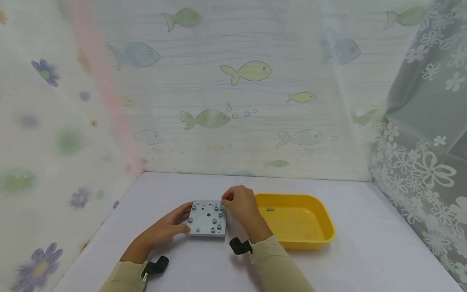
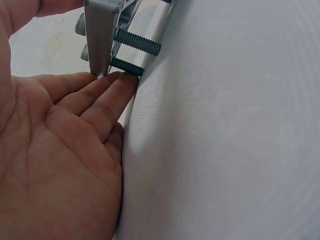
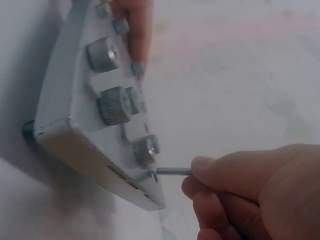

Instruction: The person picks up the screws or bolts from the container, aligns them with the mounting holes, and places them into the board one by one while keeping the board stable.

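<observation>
A square metal plate (image 1: 202,222) carries several socket head screws (image 3: 115,105) across its top face. Threaded screw shanks (image 2: 137,41) stick out of its underside, between the plate and the table. My left hand (image 1: 168,227) grips the plate's left side, thumb at the near corner and fingers at the far one. At the plate's far right corner, my right hand (image 1: 242,207) pinches a thin metal rod (image 3: 174,171) between thumb and forefinger. The rod's tip meets the plate's face beside a screw head; its other end is hidden in the fingers.
A yellow plastic tray (image 1: 326,221) stands just right of my right hand, with a small screw (image 1: 270,209) lying inside. White cloth covers the table (image 1: 350,259). Patterned curtains (image 1: 255,121) enclose it at the back and both sides.
</observation>
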The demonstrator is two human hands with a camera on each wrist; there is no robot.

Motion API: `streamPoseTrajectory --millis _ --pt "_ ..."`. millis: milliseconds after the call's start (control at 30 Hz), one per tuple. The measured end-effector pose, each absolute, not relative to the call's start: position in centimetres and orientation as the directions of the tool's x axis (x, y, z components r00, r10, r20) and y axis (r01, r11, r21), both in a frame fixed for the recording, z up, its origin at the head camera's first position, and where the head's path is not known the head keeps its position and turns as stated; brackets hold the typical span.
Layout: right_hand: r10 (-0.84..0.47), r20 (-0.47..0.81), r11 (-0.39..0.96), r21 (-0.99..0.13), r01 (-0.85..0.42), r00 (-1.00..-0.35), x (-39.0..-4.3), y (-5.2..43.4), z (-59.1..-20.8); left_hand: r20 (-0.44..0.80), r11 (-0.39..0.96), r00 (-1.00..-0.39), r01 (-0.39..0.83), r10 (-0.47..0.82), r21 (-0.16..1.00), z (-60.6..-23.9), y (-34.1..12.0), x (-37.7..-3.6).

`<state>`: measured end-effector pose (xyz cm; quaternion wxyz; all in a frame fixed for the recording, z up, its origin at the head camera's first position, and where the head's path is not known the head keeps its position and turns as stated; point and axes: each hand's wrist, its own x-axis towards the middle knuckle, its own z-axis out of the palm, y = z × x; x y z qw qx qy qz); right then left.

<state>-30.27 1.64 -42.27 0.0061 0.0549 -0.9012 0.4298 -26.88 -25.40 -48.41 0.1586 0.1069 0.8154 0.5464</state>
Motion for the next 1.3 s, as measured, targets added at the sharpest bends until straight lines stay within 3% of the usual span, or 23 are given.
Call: streamPoseTrajectory --millis 833,1300 --pt "-0.057 0.026 0.775 -0.629 -0.061 -0.998 -30.0 0.4 -42.4 -0.139 0.388 -0.925 0.01 0.353 0.922 -48.5 -25.5 -27.0" --pt "-0.048 0.049 0.759 -0.647 -0.069 -0.998 -30.0 0.5 -42.6 -0.144 0.394 -0.924 0.007 0.353 0.919 -48.3 -25.4 -26.8"
